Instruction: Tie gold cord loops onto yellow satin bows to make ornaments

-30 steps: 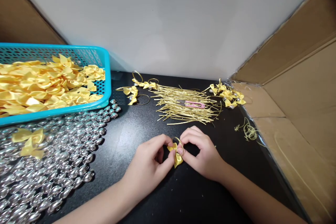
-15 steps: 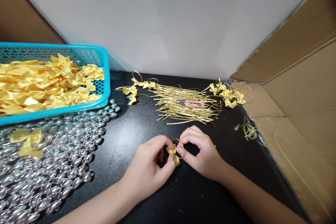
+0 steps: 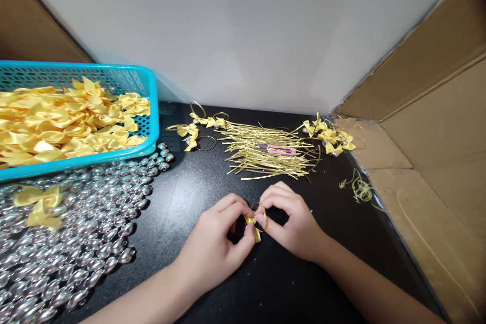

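In the head view, my left hand (image 3: 224,240) pinches a yellow satin bow (image 3: 256,236) between thumb and forefinger, low over the black table. My right hand (image 3: 290,220) is closed at the fingertips on a gold cord loop (image 3: 265,216), which stands up beside the bow's middle. The fingertips of both hands almost meet and hide much of the bow and where it joins the loop. Beyond my hands lies a spread of gold cord lengths (image 3: 261,167), with pink thread snips (image 3: 283,150) resting on top.
A turquoise basket (image 3: 154,111) of yellow bows stands at the left. Silver beads (image 3: 87,233) cover the table in front of it, with loose bows (image 3: 43,207) among them. Looped bows (image 3: 192,134) and a bow cluster (image 3: 330,136) flank the cords. Tangled thread (image 3: 362,190) lies near the cardboard.
My left fingers have shifted slightly right and closed further over the bow, so less of it shows. My right hand has hardly moved and still grips the loop.
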Motion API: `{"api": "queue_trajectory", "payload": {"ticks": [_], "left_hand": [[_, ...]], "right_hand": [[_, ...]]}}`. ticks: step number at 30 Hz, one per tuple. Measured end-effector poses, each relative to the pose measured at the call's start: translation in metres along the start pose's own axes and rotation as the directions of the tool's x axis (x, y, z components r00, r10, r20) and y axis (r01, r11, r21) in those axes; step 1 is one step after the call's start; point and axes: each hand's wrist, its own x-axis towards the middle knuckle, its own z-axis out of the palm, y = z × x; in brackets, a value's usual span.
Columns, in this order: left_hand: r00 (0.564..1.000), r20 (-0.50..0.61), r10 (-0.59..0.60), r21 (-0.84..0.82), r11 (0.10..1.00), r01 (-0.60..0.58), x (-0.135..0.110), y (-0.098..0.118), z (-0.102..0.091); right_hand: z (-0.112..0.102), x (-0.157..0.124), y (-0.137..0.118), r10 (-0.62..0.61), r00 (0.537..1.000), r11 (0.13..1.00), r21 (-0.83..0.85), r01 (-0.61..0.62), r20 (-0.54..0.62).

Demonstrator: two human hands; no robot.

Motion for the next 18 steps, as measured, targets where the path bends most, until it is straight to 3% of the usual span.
{"api": "queue_trajectory", "payload": {"ticks": [18], "left_hand": [[0.999,0.027,-0.028,0.023,0.999,0.027,-0.0005,0.0037,-0.0003]], "right_hand": [[0.0001,0.0001,-0.0001,0.008,1.000,1.000,0.001,-0.008,0.007]]}}
